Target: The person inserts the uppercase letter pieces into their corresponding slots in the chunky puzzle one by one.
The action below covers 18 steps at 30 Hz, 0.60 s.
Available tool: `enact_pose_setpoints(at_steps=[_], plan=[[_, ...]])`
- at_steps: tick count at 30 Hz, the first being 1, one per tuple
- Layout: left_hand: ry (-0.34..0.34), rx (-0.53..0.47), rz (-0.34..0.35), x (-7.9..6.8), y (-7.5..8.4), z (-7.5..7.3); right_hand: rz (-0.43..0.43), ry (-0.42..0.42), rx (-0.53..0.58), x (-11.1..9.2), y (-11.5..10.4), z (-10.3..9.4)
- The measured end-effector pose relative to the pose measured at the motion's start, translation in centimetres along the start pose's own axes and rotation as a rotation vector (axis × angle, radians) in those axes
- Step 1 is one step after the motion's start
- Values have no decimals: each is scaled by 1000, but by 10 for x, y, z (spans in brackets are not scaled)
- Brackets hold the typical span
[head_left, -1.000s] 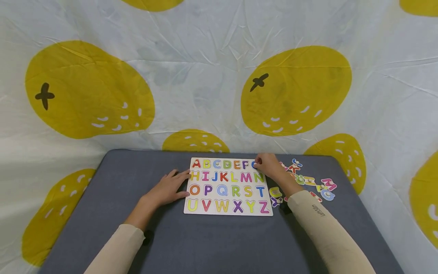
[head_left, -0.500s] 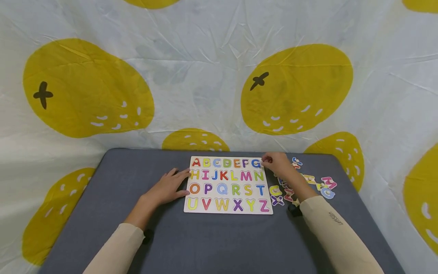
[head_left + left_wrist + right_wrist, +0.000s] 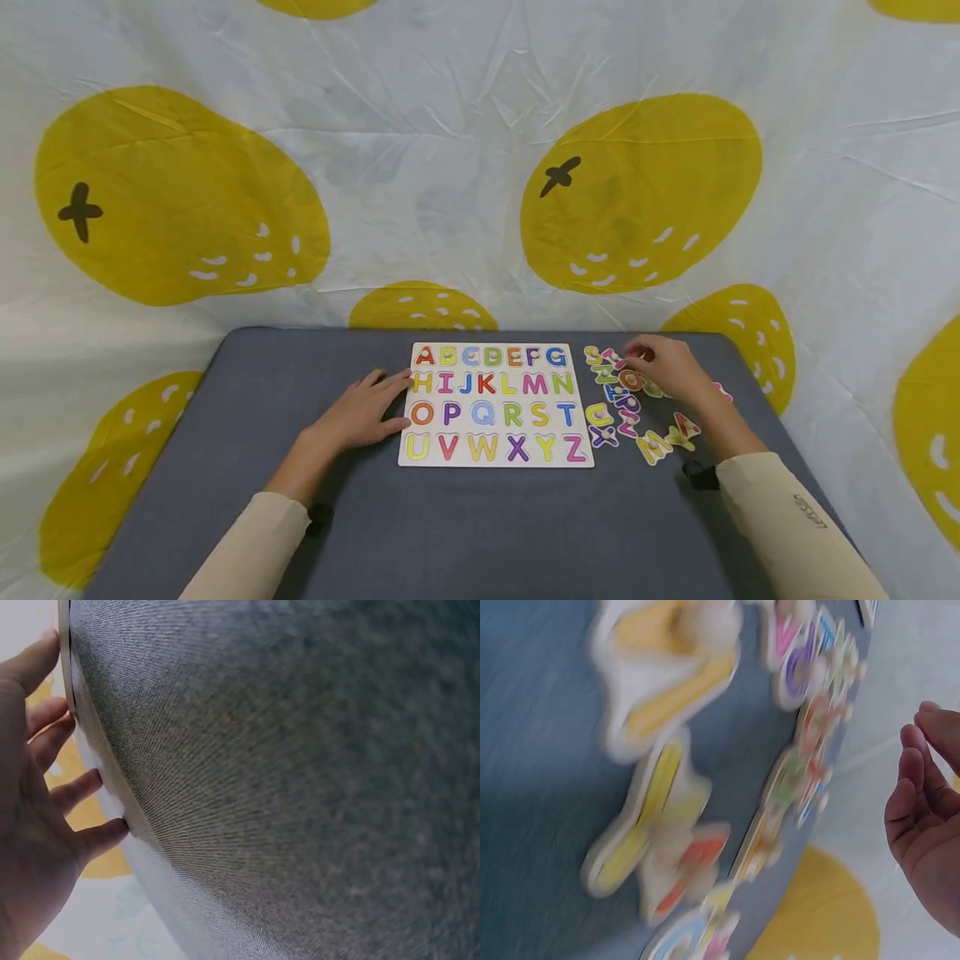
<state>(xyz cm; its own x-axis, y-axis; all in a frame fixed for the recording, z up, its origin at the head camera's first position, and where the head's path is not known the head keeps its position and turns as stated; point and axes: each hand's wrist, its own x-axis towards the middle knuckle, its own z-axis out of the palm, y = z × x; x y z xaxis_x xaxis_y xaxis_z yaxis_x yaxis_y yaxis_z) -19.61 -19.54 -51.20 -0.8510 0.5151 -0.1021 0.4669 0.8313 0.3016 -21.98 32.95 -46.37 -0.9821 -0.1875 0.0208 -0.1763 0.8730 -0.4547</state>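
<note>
A white alphabet puzzle board (image 3: 467, 414) lies on the table, with small knobs on several top-row letters. My left hand (image 3: 365, 414) rests at its left edge with fingers spread. The left wrist view shows the fingertips touching the board's edge (image 3: 65, 667). Above the loose knobbed letter pieces right of the board is my right hand (image 3: 666, 364). Nothing shows between its loosely bent fingers (image 3: 909, 761) in the right wrist view. Under and near it lie an orange O piece (image 3: 631, 381), a red A piece (image 3: 686, 425) and a purple X piece (image 3: 602, 437), among several others.
The dark grey table (image 3: 480, 533) ends at a far edge just beyond the board. A white hanging cloth (image 3: 427, 192) with large yellow fruit prints stands behind and beside it. Some letter pieces are hidden under the right hand and forearm.
My right hand has moved right, from the blue G on the board to over the loose pieces, uncovering that G and pieces close to the board. The left hand stays at the board's edge.
</note>
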Motion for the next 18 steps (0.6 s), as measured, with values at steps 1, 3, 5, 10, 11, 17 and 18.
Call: enact_pose_setpoints(at_steps=[1, 3, 5, 10, 11, 17, 18], plan=[[7, -3, 2, 0, 0, 0, -4, 7, -13, -3, 4, -2], [29, -7, 12, 0, -1, 1, -13, 15, -39, -8, 12, -6], [45, -12, 17, 0, -1, 2, -21, 19, -63, -13, 20, -8], [74, -17, 17, 0, 0, 2, -28, 22, -88, -21, 43, -13], [81, -19, 17, 0, 0, 2, -28, 18, -92, -22, 48, -13], [81, -9, 21, 3, -3, 5, -29, -24, -115, -27, 71, -12], [78, -6, 22, 4, -3, 5, -32, -30, -119, -28, 73, -11]])
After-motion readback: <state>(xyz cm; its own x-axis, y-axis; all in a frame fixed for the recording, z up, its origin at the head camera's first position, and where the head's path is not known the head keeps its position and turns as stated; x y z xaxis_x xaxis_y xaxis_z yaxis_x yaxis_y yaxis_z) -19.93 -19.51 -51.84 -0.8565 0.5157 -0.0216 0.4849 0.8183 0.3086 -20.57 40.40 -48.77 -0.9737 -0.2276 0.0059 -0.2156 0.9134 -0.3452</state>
